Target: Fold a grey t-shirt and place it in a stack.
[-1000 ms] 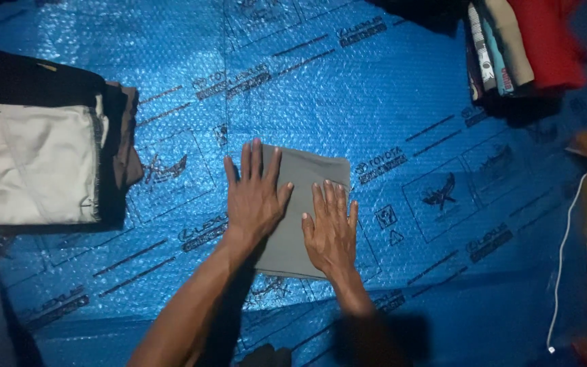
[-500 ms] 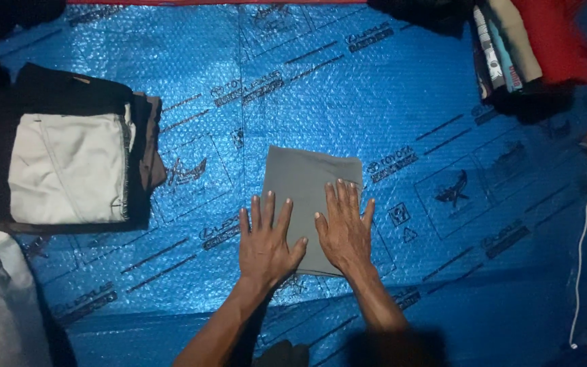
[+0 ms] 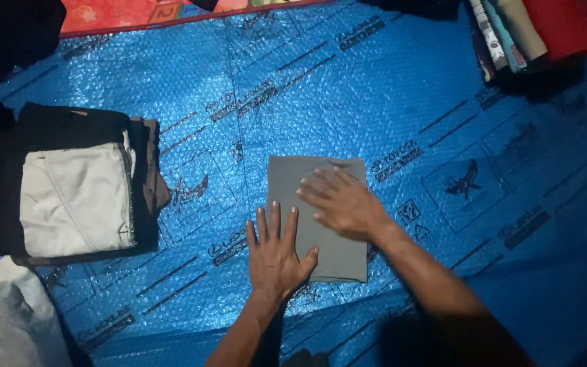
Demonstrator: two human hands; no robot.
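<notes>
folded grey cloth (image 3: 321, 224), lying centre frame on blue bubble sheet (image 3: 388, 88). left hand (image 3: 276, 255) resting flat on its lower left edge, fingers spread, gripping nothing. right hand (image 3: 341, 202) lying across its upper part, fingers extended, gripping nothing. stack of folded clothes (image 3: 76, 197) sitting at left; upright clothes (image 3: 524, 30) standing upper right.

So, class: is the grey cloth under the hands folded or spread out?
Folded: the grey cloth lies as a compact rectangle with straight edges under the left hand and right hand.
</notes>
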